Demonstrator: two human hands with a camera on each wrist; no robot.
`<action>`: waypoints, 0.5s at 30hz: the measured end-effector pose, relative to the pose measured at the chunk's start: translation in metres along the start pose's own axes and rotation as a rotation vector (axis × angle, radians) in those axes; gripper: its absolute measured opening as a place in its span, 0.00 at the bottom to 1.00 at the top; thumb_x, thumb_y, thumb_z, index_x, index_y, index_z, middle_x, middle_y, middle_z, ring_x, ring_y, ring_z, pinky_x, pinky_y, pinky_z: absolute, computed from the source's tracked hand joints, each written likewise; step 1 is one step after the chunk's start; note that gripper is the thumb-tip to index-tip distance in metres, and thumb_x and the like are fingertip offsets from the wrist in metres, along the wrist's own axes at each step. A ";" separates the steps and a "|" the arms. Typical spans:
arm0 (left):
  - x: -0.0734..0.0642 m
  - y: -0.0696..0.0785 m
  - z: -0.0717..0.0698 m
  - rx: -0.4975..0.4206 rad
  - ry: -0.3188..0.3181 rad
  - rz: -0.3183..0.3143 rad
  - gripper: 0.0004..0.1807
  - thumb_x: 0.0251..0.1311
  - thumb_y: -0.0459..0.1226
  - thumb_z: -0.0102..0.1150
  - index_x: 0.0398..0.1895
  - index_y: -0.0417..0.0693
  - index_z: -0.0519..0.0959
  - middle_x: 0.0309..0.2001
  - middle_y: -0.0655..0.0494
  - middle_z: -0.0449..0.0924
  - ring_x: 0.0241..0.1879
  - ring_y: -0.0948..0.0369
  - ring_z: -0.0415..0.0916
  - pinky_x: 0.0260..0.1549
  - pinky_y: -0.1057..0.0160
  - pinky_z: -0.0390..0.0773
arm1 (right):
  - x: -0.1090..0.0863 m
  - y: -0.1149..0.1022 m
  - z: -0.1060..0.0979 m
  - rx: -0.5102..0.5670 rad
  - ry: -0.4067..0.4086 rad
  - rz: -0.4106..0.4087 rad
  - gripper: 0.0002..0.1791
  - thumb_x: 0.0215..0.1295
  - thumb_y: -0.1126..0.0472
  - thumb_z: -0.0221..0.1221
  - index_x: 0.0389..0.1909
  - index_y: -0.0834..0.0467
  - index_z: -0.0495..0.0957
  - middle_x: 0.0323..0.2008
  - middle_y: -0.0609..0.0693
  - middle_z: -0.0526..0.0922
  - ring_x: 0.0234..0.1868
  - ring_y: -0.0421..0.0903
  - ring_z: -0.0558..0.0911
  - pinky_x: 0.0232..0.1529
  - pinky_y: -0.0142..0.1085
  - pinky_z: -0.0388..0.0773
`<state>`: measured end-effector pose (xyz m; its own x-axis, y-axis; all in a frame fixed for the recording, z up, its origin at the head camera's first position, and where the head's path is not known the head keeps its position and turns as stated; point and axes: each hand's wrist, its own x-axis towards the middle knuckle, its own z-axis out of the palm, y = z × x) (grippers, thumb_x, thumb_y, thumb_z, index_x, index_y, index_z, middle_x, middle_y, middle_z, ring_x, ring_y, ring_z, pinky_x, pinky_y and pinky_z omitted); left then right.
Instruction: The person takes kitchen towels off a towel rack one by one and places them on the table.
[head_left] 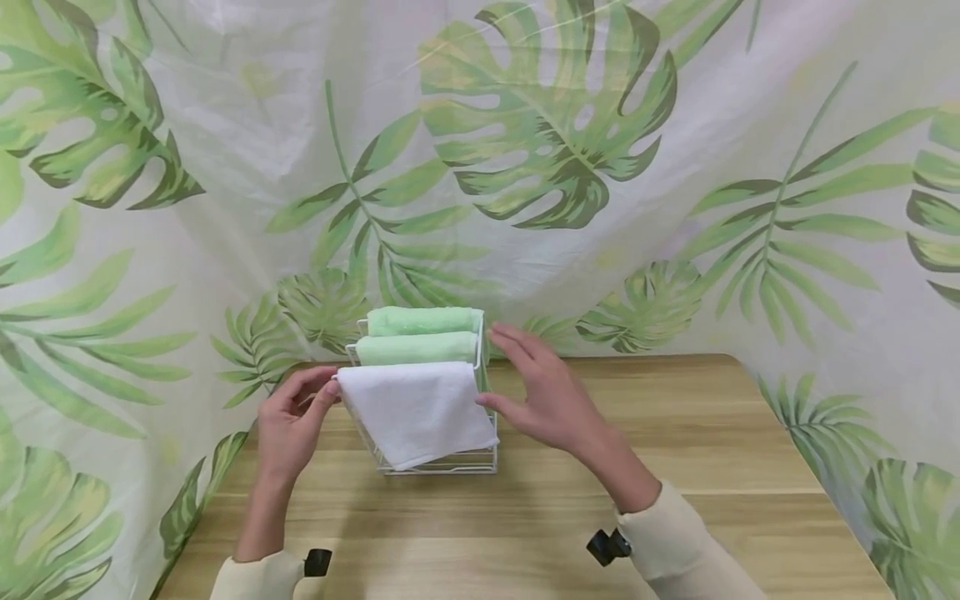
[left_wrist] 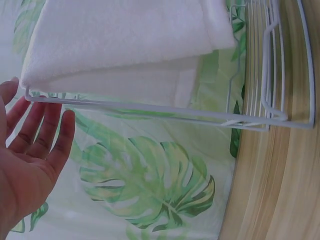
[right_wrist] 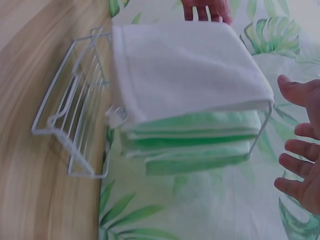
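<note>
No legible text; blurred marks on tag of white cloth.

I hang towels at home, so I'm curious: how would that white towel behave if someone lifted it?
The white towel would probably flop, since it drapes over the wire rack. It is likely light for its size, as the cloth looks thin. Its fuzzy surface suggests it may not be slippery.

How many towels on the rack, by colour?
White: 1 (front towel)
Light green: 2 (middle towel, back towel)
Total: 3
</note>
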<state>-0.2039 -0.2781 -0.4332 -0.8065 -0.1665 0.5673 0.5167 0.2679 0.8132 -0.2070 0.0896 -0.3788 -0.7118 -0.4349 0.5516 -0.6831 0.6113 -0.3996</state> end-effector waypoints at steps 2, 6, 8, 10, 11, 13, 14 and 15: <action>0.001 0.000 0.002 -0.050 0.017 -0.028 0.13 0.70 0.28 0.68 0.51 0.24 0.83 0.44 0.61 0.88 0.42 0.67 0.88 0.40 0.71 0.90 | 0.007 -0.005 0.003 0.010 -0.006 -0.017 0.41 0.68 0.46 0.74 0.77 0.56 0.70 0.76 0.52 0.74 0.77 0.54 0.74 0.77 0.52 0.76; 0.002 -0.001 0.004 -0.122 0.043 -0.055 0.12 0.68 0.25 0.69 0.47 0.21 0.81 0.41 0.58 0.88 0.39 0.66 0.88 0.37 0.69 0.91 | 0.018 -0.015 0.009 0.038 -0.012 -0.042 0.35 0.70 0.49 0.73 0.73 0.57 0.75 0.71 0.53 0.79 0.74 0.54 0.77 0.75 0.51 0.78; 0.002 -0.002 0.006 -0.144 0.047 -0.055 0.11 0.67 0.23 0.68 0.47 0.20 0.81 0.41 0.57 0.88 0.39 0.66 0.88 0.37 0.68 0.91 | 0.023 -0.019 0.010 0.045 -0.008 -0.058 0.33 0.70 0.51 0.73 0.71 0.58 0.78 0.68 0.54 0.82 0.72 0.54 0.79 0.74 0.51 0.79; 0.003 -0.003 0.007 -0.161 0.052 -0.051 0.10 0.66 0.22 0.68 0.46 0.20 0.81 0.40 0.56 0.88 0.39 0.66 0.88 0.36 0.68 0.91 | 0.028 -0.023 0.012 0.052 -0.008 -0.072 0.31 0.70 0.52 0.73 0.69 0.59 0.79 0.65 0.53 0.84 0.70 0.53 0.81 0.71 0.50 0.81; 0.003 -0.004 0.007 -0.167 0.053 -0.048 0.10 0.66 0.22 0.67 0.46 0.20 0.80 0.40 0.56 0.88 0.39 0.66 0.88 0.36 0.68 0.91 | 0.031 -0.024 0.013 0.054 -0.013 -0.079 0.30 0.70 0.52 0.73 0.68 0.59 0.80 0.65 0.53 0.84 0.69 0.53 0.81 0.71 0.49 0.81; 0.004 -0.005 0.009 -0.179 0.057 -0.043 0.10 0.67 0.21 0.67 0.46 0.19 0.80 0.40 0.56 0.88 0.38 0.66 0.87 0.36 0.69 0.91 | 0.036 -0.028 0.015 0.054 -0.032 -0.087 0.29 0.70 0.51 0.72 0.67 0.58 0.80 0.63 0.52 0.85 0.68 0.53 0.82 0.70 0.48 0.81; 0.004 -0.005 0.010 -0.185 0.059 -0.040 0.10 0.67 0.21 0.67 0.46 0.19 0.80 0.39 0.56 0.88 0.38 0.66 0.87 0.36 0.69 0.91 | 0.038 -0.030 0.016 0.054 -0.044 -0.088 0.29 0.70 0.50 0.72 0.68 0.58 0.80 0.63 0.52 0.85 0.67 0.52 0.82 0.70 0.48 0.82; 0.004 -0.006 0.011 -0.192 0.062 -0.036 0.09 0.67 0.21 0.66 0.46 0.19 0.80 0.39 0.56 0.88 0.38 0.66 0.87 0.35 0.69 0.90 | 0.040 -0.031 0.018 0.054 -0.058 -0.088 0.29 0.70 0.50 0.72 0.68 0.57 0.80 0.63 0.51 0.85 0.67 0.52 0.82 0.69 0.47 0.82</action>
<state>-0.2132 -0.2701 -0.4371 -0.8091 -0.2321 0.5399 0.5382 0.0763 0.8394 -0.2169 0.0413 -0.3573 -0.6562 -0.5236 0.5434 -0.7498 0.5334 -0.3915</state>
